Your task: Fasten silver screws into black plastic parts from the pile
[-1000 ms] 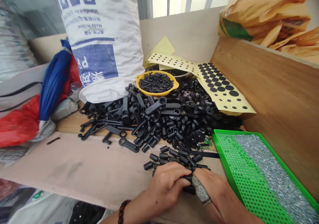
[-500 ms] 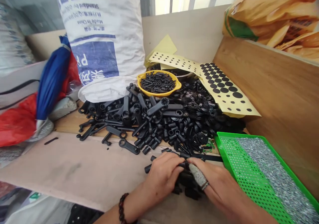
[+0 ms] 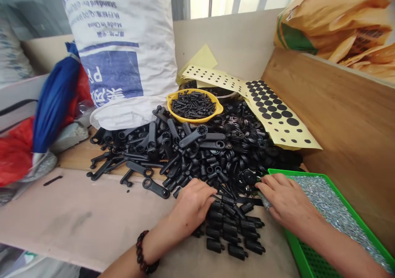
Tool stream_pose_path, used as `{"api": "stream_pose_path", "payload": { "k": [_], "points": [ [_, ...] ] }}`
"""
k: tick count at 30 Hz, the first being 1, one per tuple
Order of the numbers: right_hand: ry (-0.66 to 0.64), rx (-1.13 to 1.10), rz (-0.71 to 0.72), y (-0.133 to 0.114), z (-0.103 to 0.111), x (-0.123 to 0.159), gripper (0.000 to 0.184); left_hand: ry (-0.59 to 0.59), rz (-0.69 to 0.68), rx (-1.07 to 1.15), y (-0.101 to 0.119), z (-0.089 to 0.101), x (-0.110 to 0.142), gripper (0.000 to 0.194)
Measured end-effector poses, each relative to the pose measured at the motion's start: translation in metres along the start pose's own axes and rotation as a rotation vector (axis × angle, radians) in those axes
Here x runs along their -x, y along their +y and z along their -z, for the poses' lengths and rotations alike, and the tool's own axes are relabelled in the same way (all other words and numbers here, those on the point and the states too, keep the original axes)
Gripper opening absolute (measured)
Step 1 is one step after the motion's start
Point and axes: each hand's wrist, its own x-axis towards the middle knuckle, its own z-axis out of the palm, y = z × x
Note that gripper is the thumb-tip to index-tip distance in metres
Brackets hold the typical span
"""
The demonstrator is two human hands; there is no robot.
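Note:
My left hand, with a beaded bracelet at its wrist, is closed beside a group of short black cylindrical parts with small end pegs. Its fingertips pinch at the upper edge of that group; what they hold is hidden. My right hand has its fingers curled together at the right end of the heap of black plastic parts, close to small shiny pieces. Grey wrapping covers one of its digits. Whatever lies between those fingertips cannot be made out.
The green perforated tray of small metal pieces stands at right, under my right forearm. Behind the heap are a yellow basket of black screws, yellow sticker sheets and a white sack. A blue umbrella leans at left.
My right hand has moved right, away from the black cylindrical parts to the heap's edge by the tray. The cylindrical parts are now uncovered. My left hand has shifted slightly left.

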Motion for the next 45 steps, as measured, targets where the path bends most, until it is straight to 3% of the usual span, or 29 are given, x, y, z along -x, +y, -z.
{"api": "stream_pose_path", "payload": {
  "k": [5,7,12,16,18,20,22,25,30,33,40,45],
  "points": [
    [0.039,0.003,0.005,-0.002,-0.001,-0.008,0.021,-0.282,-0.146,-0.367,0.003,0.012,-0.026,0.013],
    [0.048,-0.002,0.005,-0.002,-0.001,-0.010,0.020,-0.340,-0.235,-0.465,0.004,0.011,-0.034,0.012],
    [0.060,-0.069,-0.019,0.002,0.003,-0.009,0.021,-0.334,-0.388,-0.625,0.001,0.008,-0.048,0.008],
    [0.079,-0.173,-0.031,0.003,0.010,-0.002,0.030,-0.289,-0.401,-0.595,-0.005,0.016,-0.053,0.013],
    [0.104,-0.276,-0.026,0.000,0.016,0.001,0.035,-0.232,-0.356,-0.466,-0.005,0.022,-0.054,0.012],
    [0.132,-0.426,-0.026,-0.007,0.024,0.004,0.038,-0.147,-0.261,-0.188,-0.001,0.025,-0.053,0.006],
    [0.140,-0.561,-0.017,-0.015,0.033,0.007,0.041,-0.069,-0.070,0.199,0.008,0.024,-0.050,0.006],
    [0.147,-0.659,0.010,-0.029,0.046,0.008,0.043,0.002,0.266,0.778,0.027,0.016,-0.040,0.022],
    [0.247,-0.768,0.067,-0.045,0.058,0.006,0.037,0.073,0.546,1.428,0.051,0.004,-0.027,0.025],
    [0.281,-0.782,0.049,-0.048,0.058,0.006,0.037,0.141,0.653,1.602,0.056,0.000,-0.023,0.035],
    [0.380,-0.709,-0.003,-0.047,0.054,0.009,0.033,0.097,0.705,1.674,0.061,-0.009,-0.017,0.034],
    [0.302,-0.741,-0.009,-0.041,0.051,0.016,0.022,0.075,0.724,1.771,0.064,-0.011,-0.015,0.034]
  ]
}}
